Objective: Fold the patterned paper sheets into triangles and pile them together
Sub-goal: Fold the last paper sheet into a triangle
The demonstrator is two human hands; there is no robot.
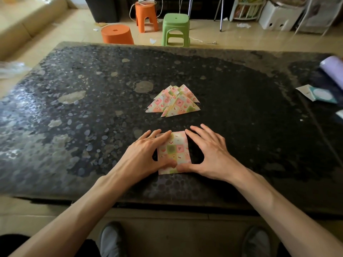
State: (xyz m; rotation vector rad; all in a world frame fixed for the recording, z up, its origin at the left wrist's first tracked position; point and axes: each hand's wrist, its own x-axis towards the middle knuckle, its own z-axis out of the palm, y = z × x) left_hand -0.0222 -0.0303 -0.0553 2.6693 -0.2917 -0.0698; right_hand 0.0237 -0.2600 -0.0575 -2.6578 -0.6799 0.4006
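Both hands lie spread on the patterned sheet (176,151) at the lower centre of the frame. The left hand (146,153) covers its left side and the right hand (211,153) touches its right edge, with the thumbs meeting on the near edge. The fingers are straight and flat, and nothing is pinched. The sheet looks not yet folded, so a fold is probably about to begin. Next, one corner must be lifted, carried to the opposite corner and creased — then the triangle joins the pile (174,102) just above, mid-frame on the dark table (92,108).
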